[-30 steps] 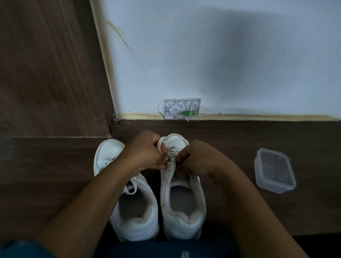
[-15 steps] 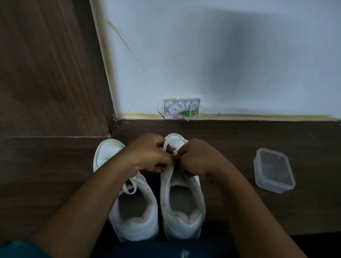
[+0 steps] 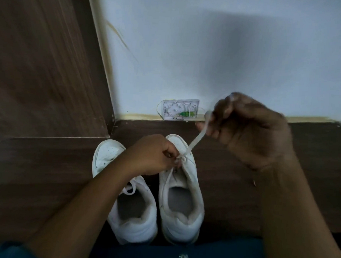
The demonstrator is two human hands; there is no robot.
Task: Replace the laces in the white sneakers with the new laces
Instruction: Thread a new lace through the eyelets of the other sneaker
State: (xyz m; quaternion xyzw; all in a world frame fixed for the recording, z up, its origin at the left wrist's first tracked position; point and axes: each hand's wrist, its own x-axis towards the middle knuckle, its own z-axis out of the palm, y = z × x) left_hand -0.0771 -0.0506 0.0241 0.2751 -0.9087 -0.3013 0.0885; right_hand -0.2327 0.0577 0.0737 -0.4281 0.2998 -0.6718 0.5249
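On the dark wooden floor [image 3: 231,192], close to the foot of a pale wall [image 3: 210,51], we see two white sneakers side by side, touching or nearly so, toes toward the wall and heels toward us. The left sneaker [image 3: 108,155] has a loop of white lace lying over its tongue. The right sneaker [image 3: 180,209] stands open-throated, with only its front eyelets threaded. Our left hand [image 3: 154,153] rests over the front of the right sneaker, its forearm crossing the left sneaker. Its grip is pressed together, the fingertips pinching the lace [image 3: 194,142] right where it comes out of the eyelets. From there the lace runs up and to the right as one taut, flat white strand into our right hand [image 3: 251,131]. That hand is up above the floor, well apart from the shoe and blurred. Its grip is curled round the strand, which runs on up inside the fist, though we cannot make out the single fingers. A small clear wall box [image 3: 180,109] with a green part inside sits at the base of the wall just beyond the toes. A brown wooden panel [image 3: 40,61] fills the left side. Blue cloth [image 3: 207,256] lies along the near edge below the heels.
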